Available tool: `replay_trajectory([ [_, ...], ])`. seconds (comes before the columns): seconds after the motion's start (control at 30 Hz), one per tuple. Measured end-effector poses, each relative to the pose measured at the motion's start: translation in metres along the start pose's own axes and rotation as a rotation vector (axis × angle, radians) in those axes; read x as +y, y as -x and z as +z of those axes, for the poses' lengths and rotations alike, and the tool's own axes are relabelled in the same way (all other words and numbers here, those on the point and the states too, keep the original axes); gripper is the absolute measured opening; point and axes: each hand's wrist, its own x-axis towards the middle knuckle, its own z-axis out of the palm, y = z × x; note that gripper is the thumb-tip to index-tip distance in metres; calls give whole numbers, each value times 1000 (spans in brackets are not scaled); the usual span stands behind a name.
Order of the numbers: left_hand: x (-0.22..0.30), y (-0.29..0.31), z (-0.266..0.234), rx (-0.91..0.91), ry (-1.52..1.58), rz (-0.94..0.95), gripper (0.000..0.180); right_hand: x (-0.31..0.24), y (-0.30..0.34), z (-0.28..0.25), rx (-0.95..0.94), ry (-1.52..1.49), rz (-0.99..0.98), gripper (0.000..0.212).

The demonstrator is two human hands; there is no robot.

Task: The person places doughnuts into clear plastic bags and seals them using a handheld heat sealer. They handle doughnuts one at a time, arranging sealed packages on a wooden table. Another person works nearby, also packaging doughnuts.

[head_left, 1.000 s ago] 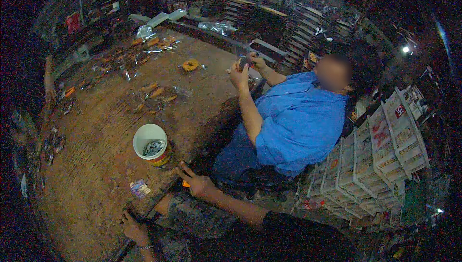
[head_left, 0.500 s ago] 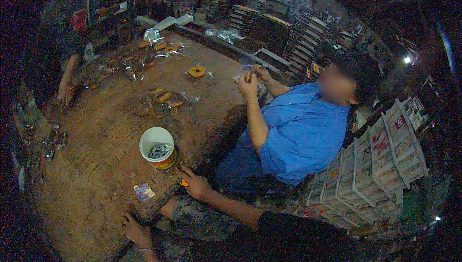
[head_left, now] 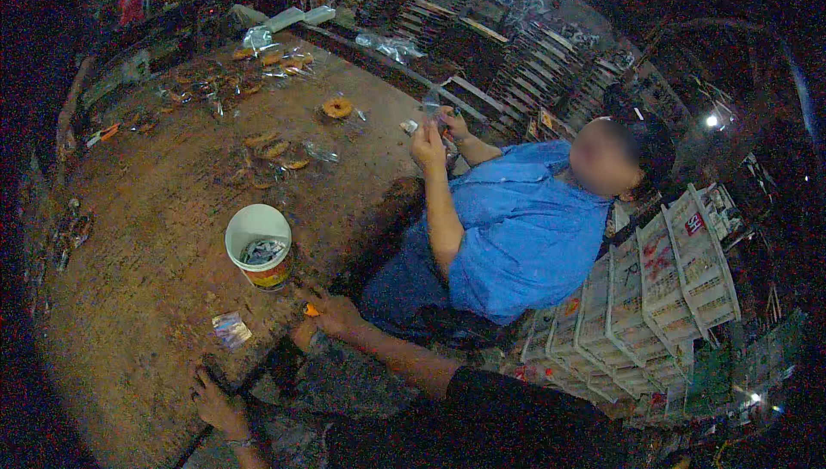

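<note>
My left hand [head_left: 219,406] lies palm down on the near edge of the brown table, its fingers stretched out and holding nothing. A small printed packet [head_left: 231,330] lies flat just beyond it. My right hand [head_left: 338,314] is at the table edge, closed around a small orange object [head_left: 311,309]; only a bit of it shows, and its kind is unclear. Close to that hand stands a white bucket [head_left: 258,232] with a coloured label, and small grey, shiny pieces lie at its bottom.
Across the table [head_left: 146,297] lie a ring-shaped bread [head_left: 336,107], wrapped breads [head_left: 274,150] and clear bags [head_left: 391,46]. At right, a person in a blue shirt [head_left: 525,228] holds a clear bag. Stacked pale crates [head_left: 637,297] stand behind. An orange-handled tool [head_left: 105,133] lies far left.
The view has shifted, so most things sit farther left. A forearm at the far left has drawn back from the table. My hands keep their places; the person in blue has turned the hands slightly.
</note>
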Motion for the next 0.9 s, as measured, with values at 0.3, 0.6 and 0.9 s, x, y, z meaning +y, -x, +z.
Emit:
replay_trajectory([
  [0.3, -3, 1, 8, -5, -90, -71, 90, -13, 2, -23, -55, 57, 10, 70],
  [0.6, -6, -8, 14, -39, -208, -62, 83, -9, 6, 4, 50, -13, 40, 69],
  [0.9, 0, -6, 14, 49, -255, -50, 85, -6, 2, 13, 132, -220, -20, 61],
])
